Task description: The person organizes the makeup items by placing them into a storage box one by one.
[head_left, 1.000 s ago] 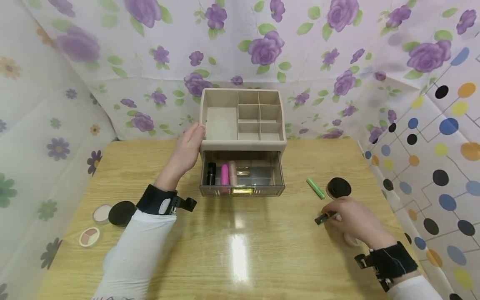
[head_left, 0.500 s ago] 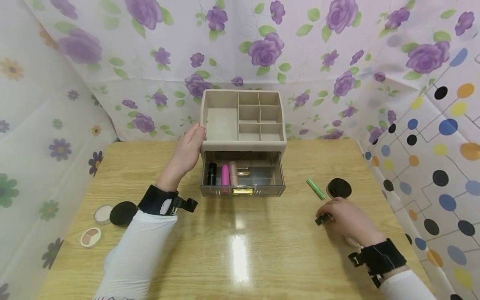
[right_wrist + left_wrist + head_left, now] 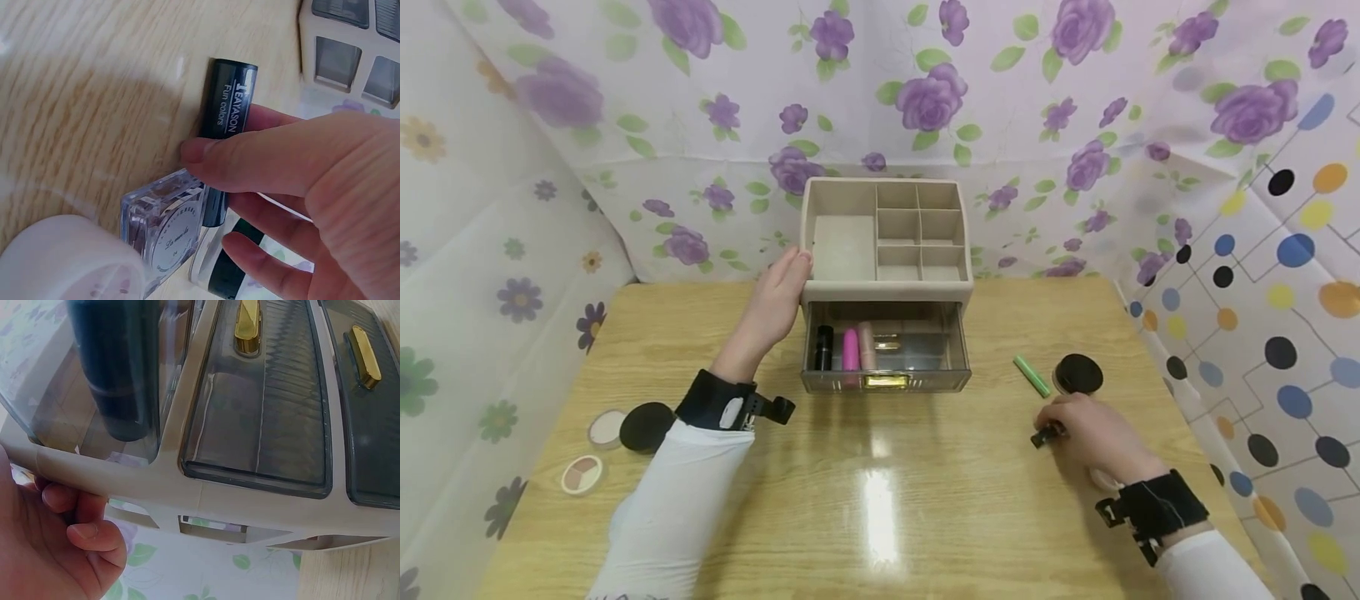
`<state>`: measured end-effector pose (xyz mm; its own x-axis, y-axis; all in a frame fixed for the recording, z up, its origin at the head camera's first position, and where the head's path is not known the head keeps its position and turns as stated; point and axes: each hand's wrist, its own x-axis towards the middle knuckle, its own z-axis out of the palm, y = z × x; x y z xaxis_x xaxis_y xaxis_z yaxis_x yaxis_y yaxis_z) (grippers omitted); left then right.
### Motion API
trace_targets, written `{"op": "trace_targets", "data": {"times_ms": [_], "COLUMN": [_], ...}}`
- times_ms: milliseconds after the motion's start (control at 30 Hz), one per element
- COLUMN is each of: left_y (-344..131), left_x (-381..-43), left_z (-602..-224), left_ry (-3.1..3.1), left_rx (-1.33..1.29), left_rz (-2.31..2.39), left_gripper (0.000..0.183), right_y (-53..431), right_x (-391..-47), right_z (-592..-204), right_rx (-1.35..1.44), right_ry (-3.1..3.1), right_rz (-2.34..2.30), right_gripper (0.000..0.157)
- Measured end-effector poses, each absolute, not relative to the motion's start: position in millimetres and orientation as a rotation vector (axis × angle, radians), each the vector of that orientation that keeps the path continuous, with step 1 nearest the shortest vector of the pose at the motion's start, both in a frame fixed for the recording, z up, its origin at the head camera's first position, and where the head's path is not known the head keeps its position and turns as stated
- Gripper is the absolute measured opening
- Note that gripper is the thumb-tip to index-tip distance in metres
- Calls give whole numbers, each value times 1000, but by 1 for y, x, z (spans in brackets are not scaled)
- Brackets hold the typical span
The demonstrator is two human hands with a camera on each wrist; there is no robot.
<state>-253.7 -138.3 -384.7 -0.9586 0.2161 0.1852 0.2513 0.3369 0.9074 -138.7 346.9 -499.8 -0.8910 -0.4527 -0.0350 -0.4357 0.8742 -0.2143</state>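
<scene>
My left hand (image 3: 772, 300) holds the left side of a beige makeup organizer (image 3: 886, 292), thumb at the top rim; its fingertips curl against the frame in the left wrist view. The organizer's upper see-through drawer (image 3: 951, 382) is pulled out. Inside lie a black tube (image 3: 823, 346), a bright pink tube (image 3: 850, 348) and a pale pink tube (image 3: 866, 343). At the right, my right hand (image 3: 1093, 437) pinches a black lipstick tube (image 3: 231, 94) with pale lettering between thumb and fingers. Beside it in the right wrist view is a clear square case (image 3: 170, 219) with a round label.
A green stick (image 3: 1032, 377) and a black round compact (image 3: 1078, 375) lie beyond the right hand. A whitish round container (image 3: 69, 262) is nearer. At the left are an open compact (image 3: 646, 427) and a three-colour round palette (image 3: 582, 475). Patterned cloth surrounds the table.
My right hand, with the lipstick tube between its fingers, has shifted slightly to the left, and its wrist has turned a little. The left hand stays at the organizer, and the drawer remains pulled out.
</scene>
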Motion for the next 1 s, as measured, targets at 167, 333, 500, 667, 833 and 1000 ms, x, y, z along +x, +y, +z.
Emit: {"op": "trace_targets", "data": {"times_ms": [167,333,500,667,833,1000], "left_y": [-137,-138,-139,-139,-139,-139], "left_x": [-257,-257,-256,-256,-256,-257], "left_z": [-385,-385,-385,-385,-386,-386], "left_ry": [-2551,-2551,-2556,-2552,-2548,-2543], "left_rx": [-442,-446,-444,-456,-456,-462], "left_rz": [-1716,-1717,-1717,-1718,-1732,-1729], "left_gripper": [61,61,62,63,62,61], "right_y": [348,348,346,344,342,338], "right_x": [-141,-143,-145,-145,-145,-146], "right_z": [-504,-505,-503,-501,-499,-494], "right_rx": [-732,-776,-793,-771,-764,-746], "right_ry": [2975,2986,2989,2970,2951,2950], "right_rz": [-300,-300,-278,-259,-281,-347], "right_gripper": [36,32,30,30,33,33]}}
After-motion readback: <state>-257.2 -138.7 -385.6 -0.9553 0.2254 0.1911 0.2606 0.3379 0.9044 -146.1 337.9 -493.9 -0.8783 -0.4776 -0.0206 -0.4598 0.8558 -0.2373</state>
